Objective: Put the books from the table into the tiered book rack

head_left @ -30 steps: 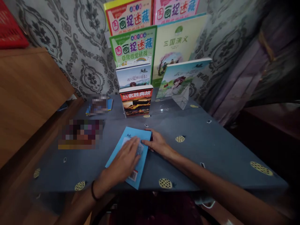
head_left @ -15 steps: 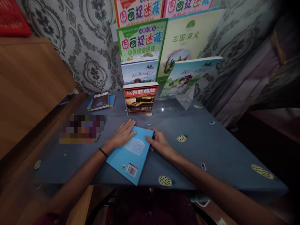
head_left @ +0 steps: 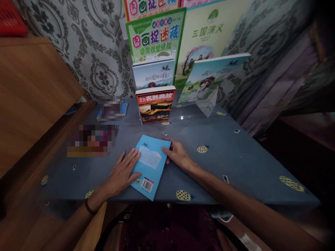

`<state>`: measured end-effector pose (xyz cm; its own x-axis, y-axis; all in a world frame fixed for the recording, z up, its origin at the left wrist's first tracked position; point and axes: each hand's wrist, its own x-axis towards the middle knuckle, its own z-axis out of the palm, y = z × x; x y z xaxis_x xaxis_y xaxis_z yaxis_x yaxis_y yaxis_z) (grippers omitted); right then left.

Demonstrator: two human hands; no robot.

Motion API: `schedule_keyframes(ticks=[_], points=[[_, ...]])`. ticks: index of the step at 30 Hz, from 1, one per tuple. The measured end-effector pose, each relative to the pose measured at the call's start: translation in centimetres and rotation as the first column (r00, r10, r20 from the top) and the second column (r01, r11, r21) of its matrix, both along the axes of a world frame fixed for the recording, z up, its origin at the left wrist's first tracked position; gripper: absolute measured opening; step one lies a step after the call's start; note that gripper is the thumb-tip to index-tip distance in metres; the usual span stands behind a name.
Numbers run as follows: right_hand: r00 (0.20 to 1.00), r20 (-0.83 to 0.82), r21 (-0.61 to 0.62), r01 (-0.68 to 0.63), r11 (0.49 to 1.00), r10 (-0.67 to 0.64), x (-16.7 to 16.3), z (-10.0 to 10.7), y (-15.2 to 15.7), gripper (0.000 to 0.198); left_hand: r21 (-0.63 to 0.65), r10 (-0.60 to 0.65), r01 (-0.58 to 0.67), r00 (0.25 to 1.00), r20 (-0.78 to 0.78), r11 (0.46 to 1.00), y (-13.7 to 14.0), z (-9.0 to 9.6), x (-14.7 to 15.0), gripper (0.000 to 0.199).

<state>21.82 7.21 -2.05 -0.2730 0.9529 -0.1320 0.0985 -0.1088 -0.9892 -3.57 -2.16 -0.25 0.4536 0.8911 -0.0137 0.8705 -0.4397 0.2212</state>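
A light-blue paperback book (head_left: pixel 149 170) lies slightly turned on the table near its front edge, with a pale text panel and a barcode facing up. My right hand (head_left: pixel 179 153) pinches its upper right edge, the thumb on top and the fingers curled beneath. Along the book's left edge rests my left hand (head_left: pixel 123 176), flat, fingers stretched out and touching the cover. Just beyond the book stands a small red-and-black book (head_left: pixel 156 106) with a wall and a sunset on its cover.
Behind it, a green-framed book (head_left: pixel 157 38) and several others stand upright. A teal book (head_left: pixel 206 82) leans on a clear stand (head_left: pixel 208 104) at the right. Two blurred items, a pile (head_left: pixel 111 108) and a flat one (head_left: pixel 91 141), lie on the left of the dark tablecloth (head_left: pixel 251 170).
My left hand has slid down and left, from the book's top to its lower left edge, uncovering the upper cover. My right hand keeps its hold. The view has shifted slightly.
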Motion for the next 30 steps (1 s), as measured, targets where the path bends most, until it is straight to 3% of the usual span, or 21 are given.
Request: schedule_keyframes(ticks=[5,9,11,14,18,20,22,25,27,30], points=[[0.998,-0.057,0.006,-0.011,1.0,0.011,0.1,-0.3,0.0,0.054,0.08,0.099,-0.102,0.994,0.037,0.992,-2.6,-1.1,-0.6,0.066],[0.981,-0.191,0.049,-0.01,0.999,0.019,0.2,0.3,-0.6,0.053,-0.027,0.221,-0.222,0.942,0.252,0.975,-2.8,-0.4,-0.2,0.07],[0.969,-0.245,0.074,-0.016,0.997,0.033,0.3,1.0,-1.0,0.053,-0.127,0.31,-0.283,0.869,0.385,0.951,-2.2,0.2,0.0,0.071],[0.957,-0.286,0.093,-0.024,0.995,0.049,0.5,1.9,-1.4,0.052,-0.277,0.416,-0.311,0.696,0.585,0.909,-0.6,1.1,0.4,0.074],[0.956,-0.291,0.086,-0.017,0.996,0.041,0.7,2.2,-1.4,0.051,-0.541,0.541,-0.126,0.408,0.736,0.831,1.7,2.0,0.8,0.077],[0.956,-0.29,0.077,-0.013,0.997,0.035,0.9,2.0,-1.2,0.05,-0.595,0.564,-0.036,0.366,0.74,0.803,2.4,2.2,1.0,0.07],[0.958,-0.286,0.067,-0.005,0.998,0.024,0.9,1.7,-1.0,0.051,-0.549,0.517,-0.056,0.424,0.743,0.834,2.6,2.4,1.3,0.059],[0.964,-0.265,0.058,0.004,0.998,0.011,0.9,1.5,-0.7,0.053,-0.356,0.411,-0.217,0.612,0.676,0.909,2.2,2.7,1.9,0.042],[0.967,-0.254,0.056,0.002,0.998,0.012,0.9,1.4,-0.6,0.055,-0.227,0.371,-0.293,0.715,0.592,0.929,1.8,3.0,2.3,0.035],[0.972,-0.233,0.057,0.001,0.998,0.013,1.0,1.2,-0.7,0.055,-0.16,0.341,-0.304,0.763,0.549,0.939,1.3,3.8,2.9,0.031]])
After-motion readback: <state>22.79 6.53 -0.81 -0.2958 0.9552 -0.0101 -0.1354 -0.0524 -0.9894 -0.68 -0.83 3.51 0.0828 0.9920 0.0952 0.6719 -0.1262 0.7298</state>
